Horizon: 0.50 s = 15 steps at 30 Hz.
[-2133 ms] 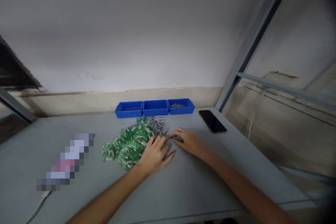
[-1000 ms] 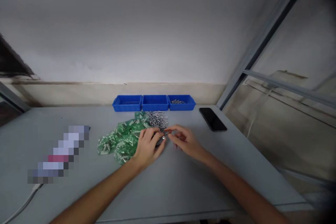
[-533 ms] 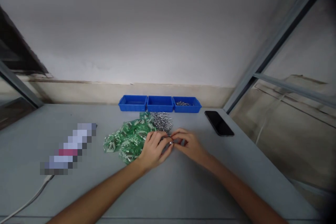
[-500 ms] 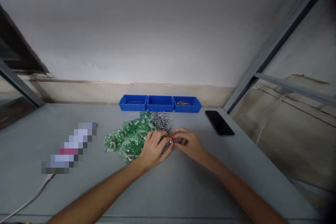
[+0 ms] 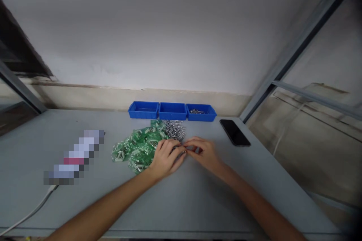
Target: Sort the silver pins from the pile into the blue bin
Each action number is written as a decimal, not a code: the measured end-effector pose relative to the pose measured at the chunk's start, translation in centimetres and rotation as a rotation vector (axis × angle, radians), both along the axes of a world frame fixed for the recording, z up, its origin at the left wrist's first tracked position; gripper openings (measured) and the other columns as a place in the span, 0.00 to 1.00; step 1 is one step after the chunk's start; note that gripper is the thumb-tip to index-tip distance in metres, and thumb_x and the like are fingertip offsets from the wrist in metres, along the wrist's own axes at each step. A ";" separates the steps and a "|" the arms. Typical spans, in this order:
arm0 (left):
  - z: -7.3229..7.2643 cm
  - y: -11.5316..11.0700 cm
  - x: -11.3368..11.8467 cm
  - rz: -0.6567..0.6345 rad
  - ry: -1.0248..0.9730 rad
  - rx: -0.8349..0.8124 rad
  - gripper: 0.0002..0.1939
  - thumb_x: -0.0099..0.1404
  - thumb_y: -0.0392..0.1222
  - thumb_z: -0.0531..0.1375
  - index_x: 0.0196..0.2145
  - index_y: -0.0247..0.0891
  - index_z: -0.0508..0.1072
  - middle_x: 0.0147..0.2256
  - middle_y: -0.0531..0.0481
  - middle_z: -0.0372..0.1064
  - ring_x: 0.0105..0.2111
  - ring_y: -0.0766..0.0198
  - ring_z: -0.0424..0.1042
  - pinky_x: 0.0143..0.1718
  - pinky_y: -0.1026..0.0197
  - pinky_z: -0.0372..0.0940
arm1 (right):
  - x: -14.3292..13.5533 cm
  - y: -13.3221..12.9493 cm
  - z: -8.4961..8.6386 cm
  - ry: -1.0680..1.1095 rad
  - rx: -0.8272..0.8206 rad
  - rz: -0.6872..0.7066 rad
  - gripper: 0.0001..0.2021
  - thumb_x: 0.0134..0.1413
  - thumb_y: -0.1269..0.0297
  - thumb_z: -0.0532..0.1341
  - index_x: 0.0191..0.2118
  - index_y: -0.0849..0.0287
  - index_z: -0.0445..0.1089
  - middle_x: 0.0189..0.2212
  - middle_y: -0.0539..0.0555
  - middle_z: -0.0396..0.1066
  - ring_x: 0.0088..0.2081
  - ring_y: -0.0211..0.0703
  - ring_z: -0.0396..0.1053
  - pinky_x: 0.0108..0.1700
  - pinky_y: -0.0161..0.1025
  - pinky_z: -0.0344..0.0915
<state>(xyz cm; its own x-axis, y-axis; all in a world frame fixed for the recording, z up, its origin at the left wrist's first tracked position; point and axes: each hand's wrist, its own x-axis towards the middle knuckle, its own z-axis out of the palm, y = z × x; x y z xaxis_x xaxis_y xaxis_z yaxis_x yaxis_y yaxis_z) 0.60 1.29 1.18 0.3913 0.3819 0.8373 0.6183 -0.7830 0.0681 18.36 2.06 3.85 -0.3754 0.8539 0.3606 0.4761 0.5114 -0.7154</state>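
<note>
Just right of some green plastic bags (image 5: 141, 144) of small metal pieces, my left hand (image 5: 167, 157) is closed in a pinch. Its fingertips meet those of my right hand (image 5: 203, 153), which is pinched too. A tiny bright bit shows between the fingertips, too small to name. Behind my hands lies a loose pile of thin metal pins (image 5: 175, 129), partly hidden by my left fingers and touching the bags.
Three blue trays (image 5: 172, 110) stand side by side along the wall; the right one holds some metal pins. A black phone (image 5: 235, 132) lies at the right. On the left is a blurred-out device (image 5: 76, 156) with a white cable (image 5: 34, 211).
The bright bit between my fingertips shows less than before, and the fingertips have shifted slightly. The whole view has moved a little.
</note>
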 end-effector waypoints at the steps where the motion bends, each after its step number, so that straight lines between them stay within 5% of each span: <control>1: 0.0 0.1 0.0 0.013 -0.026 -0.016 0.05 0.62 0.36 0.56 0.37 0.37 0.69 0.34 0.46 0.68 0.37 0.61 0.66 0.38 0.59 0.57 | 0.0 0.0 0.0 0.010 -0.012 -0.011 0.05 0.50 0.64 0.61 0.33 0.55 0.74 0.32 0.51 0.72 0.29 0.37 0.68 0.26 0.32 0.62; 15: 0.1 0.2 0.0 0.108 -0.055 -0.168 0.06 0.63 0.40 0.56 0.36 0.39 0.72 0.37 0.46 0.66 0.39 0.60 0.66 0.37 0.58 0.56 | 0.2 0.2 -0.3 0.169 -0.153 -0.070 0.08 0.47 0.57 0.63 0.31 0.55 0.74 0.29 0.50 0.71 0.21 0.32 0.64 0.22 0.32 0.61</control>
<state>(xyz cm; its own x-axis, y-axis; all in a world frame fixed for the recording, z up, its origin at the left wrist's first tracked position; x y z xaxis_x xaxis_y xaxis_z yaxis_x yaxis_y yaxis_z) 0.64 1.51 1.30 0.2961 0.5549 0.7774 0.6895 -0.6874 0.2281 18.60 2.30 3.53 -0.2587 0.9251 0.2780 0.3739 0.3613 -0.8542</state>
